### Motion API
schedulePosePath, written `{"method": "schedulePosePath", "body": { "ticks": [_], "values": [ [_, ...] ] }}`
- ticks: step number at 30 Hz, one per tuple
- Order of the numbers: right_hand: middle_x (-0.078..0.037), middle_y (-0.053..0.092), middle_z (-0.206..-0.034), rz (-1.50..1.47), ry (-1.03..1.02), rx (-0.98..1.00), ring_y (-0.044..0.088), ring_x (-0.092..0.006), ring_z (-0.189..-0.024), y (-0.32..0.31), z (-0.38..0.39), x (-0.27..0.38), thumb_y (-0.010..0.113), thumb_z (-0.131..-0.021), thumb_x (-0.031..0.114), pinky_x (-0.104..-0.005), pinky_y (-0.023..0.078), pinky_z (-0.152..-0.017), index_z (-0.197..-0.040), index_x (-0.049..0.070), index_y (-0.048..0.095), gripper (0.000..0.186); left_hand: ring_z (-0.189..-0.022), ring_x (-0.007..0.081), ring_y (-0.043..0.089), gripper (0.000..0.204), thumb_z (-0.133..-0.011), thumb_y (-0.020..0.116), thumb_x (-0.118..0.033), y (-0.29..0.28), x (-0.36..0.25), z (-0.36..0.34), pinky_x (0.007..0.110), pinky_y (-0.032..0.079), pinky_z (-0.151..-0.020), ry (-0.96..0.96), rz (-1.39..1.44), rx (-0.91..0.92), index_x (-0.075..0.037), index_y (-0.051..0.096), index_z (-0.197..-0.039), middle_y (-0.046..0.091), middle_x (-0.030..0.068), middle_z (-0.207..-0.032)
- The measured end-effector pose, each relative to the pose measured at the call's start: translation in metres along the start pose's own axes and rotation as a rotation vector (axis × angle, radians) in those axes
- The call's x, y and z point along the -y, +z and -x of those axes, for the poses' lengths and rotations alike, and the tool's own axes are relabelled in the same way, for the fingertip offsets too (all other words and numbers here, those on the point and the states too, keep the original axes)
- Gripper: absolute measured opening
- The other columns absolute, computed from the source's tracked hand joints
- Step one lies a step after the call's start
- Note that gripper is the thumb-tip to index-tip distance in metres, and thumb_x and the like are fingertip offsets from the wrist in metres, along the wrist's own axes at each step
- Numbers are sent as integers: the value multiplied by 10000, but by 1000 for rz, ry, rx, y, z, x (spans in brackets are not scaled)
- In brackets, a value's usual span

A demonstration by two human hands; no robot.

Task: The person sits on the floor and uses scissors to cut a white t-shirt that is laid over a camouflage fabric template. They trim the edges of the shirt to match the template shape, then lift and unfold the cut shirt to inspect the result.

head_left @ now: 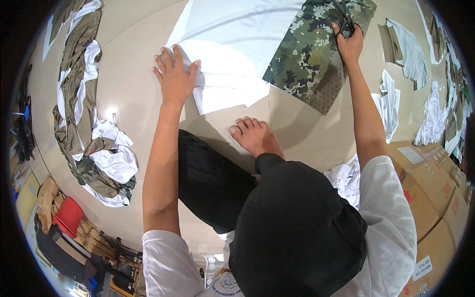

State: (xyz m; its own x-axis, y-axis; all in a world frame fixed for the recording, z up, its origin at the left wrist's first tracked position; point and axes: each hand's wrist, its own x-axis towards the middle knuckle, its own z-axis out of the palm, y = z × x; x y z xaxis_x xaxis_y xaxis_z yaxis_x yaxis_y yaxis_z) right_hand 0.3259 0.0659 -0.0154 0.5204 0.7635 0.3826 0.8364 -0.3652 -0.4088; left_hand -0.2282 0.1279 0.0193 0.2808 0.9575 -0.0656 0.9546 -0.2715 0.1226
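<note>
Upper left of centre, the left hand rests palm-down on a white sheet's edge, splayed, grip empty. Upper right, the outstretched right hand grips black scissors.

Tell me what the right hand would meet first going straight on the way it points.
Probably the camouflage fabric, with the black scissors in the right hand leading; depth is unclear, so they may already touch it.
</note>
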Motion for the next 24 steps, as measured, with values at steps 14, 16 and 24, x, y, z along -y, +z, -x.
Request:
{"method": "schedulePosePath", "body": {
  "ticks": [14,16,24],
  "values": [
    [-54,735,-799,-446,563,623,675,-119,-732,-113,211,120,918,-906,389,-322,554,-695,-962,-31,742,459,-1080,353,704,365,-971,706,-218,-19,-108,83,487,552,-922,631,232,365,-32,653,-1280,719,145,-1093],
    [-14,678,-740,-562,698,774,627,-82,-654,-131,240,129,910,-927,371,-279,516,-613,-906,14,708,410,-1069,363,714,337,-959,704,-212,-24,-109,86,498,561,-918,613,279,447,-30,667,-1240,726,159,-1085],
    [-28,638,-685,-859,923,1068,605,-108,-596,-163,300,147,877,-961,414,-295,483,-549,-832,51,631,458,-1082,415,690,330,-961,729,-289,-51,-109,72,518,555,-911,482,291,557,-21,681,-1146,711,190,-1079]
  ]
}}
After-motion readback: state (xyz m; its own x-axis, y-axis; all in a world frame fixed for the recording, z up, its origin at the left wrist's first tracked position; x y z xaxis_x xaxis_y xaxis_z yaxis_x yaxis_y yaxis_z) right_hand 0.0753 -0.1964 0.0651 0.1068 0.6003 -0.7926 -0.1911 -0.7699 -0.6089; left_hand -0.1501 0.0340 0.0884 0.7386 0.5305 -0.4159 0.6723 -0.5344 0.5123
